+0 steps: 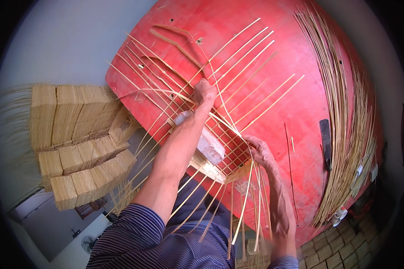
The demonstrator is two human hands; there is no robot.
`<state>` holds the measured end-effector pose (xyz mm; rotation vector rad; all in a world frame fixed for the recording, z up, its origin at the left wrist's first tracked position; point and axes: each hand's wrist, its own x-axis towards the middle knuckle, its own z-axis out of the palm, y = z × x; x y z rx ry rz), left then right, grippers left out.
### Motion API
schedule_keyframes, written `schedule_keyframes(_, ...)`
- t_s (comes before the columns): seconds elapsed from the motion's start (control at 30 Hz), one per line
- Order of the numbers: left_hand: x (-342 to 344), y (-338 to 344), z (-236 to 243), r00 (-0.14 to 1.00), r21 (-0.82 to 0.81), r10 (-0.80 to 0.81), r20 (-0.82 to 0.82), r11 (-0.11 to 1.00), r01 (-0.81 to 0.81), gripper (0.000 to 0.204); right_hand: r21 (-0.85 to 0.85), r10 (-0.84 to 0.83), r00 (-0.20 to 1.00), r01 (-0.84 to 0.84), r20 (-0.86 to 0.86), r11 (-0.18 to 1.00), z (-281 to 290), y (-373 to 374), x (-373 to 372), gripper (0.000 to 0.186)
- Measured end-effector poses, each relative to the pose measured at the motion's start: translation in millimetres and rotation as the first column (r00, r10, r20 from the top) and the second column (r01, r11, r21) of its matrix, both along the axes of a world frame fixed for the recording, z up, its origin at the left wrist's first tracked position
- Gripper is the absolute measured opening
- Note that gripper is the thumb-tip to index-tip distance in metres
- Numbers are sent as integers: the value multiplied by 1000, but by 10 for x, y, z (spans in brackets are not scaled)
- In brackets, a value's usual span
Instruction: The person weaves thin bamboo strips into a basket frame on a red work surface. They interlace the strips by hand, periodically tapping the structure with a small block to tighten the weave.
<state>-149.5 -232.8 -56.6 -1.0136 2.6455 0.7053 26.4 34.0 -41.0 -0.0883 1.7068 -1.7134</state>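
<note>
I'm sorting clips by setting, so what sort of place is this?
Probably a small weaving workshop: a part-woven lattice of pale strips lies on a red work surface, long loose strips lie along its right side, and stacks of tan pieces stand at the left.

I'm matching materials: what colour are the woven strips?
The woven strips are pale straw-yellow, best seen in the head view.

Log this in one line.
woven mesh: on red surface | pale block: atop mesh | left hand: at far edge | right hand: at right corner, touching strips
</note>
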Motion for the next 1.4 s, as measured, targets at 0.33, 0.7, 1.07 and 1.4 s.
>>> schedule_keyframes(0.33,-18,-37,128,779,300,-399,-484,760,576,19,78,23,1000,-23,0,997,121,-40,-32,58)
schedule_keyframes(0.7,-26,194,455,661,350,-543,-518,571,743,17,133,68,996,-61,-54,989,124,-63,-49,55)
schedule_keyframes(1.07,404,-23,372,890,378,-81,-449,885,271,11,94,-7,994,-3,112,996,166,-20,3,52)
schedule_keyframes(1.4,585,-290,116,935,58,-240,-263,963,264,25,132,78,997,-77,-3,988,170,-14,-83,47)
